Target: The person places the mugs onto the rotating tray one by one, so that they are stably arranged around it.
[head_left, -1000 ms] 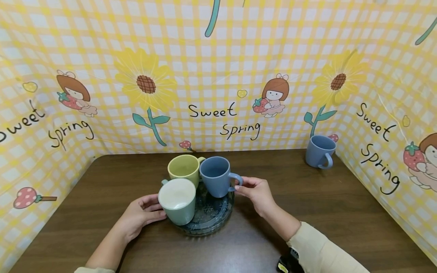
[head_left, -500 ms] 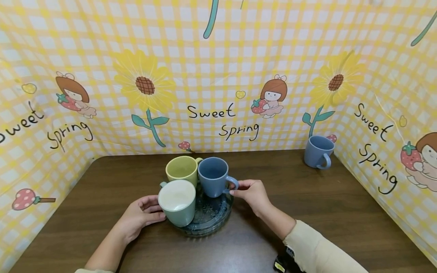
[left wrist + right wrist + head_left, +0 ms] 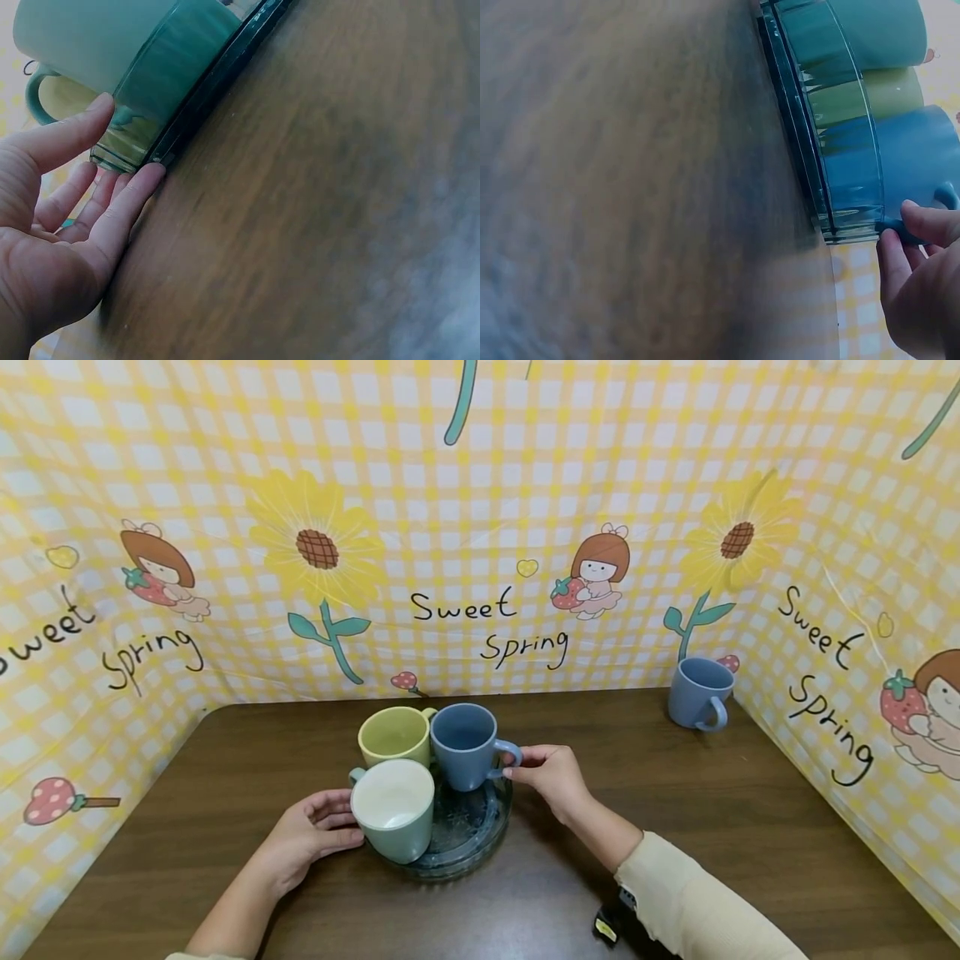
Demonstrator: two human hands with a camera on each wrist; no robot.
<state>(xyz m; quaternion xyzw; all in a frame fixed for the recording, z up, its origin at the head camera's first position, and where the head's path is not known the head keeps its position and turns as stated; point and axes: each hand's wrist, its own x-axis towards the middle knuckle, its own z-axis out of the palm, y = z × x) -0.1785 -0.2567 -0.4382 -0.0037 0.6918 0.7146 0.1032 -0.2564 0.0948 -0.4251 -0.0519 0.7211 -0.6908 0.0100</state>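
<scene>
A round clear blue glass dish (image 3: pixel 468 852) stands on the table with three mugs in it. The pale green mug (image 3: pixel 397 827) is at the front left and tilts outward, its inside white. Behind it is the yellow-green mug (image 3: pixel 392 733), partly hidden, and the blue mug (image 3: pixel 461 747) stands at the back right. My left hand (image 3: pixel 303 839) is at the dish's left side; in the left wrist view its fingers are fairly straight, fingertips at the dish's edge, thumb beside the green mug. My right hand (image 3: pixel 553 781) pinches the blue mug's handle (image 3: pixel 513 753) near the dish's rim.
Another blue mug (image 3: pixel 699 693) stands at the back right of the brown wooden table (image 3: pixel 225 777). A small black object with a yellow label (image 3: pixel 606 927) lies by the right sleeve. Yellow checked cloth (image 3: pixel 465 527) hangs round the back and sides.
The three mugs have turned slightly counterclockwise: blue and yellow-green leftward, pale green rightward and nearer. My right hand has moved a little left with the blue handle; my left hand stays about where it was.
</scene>
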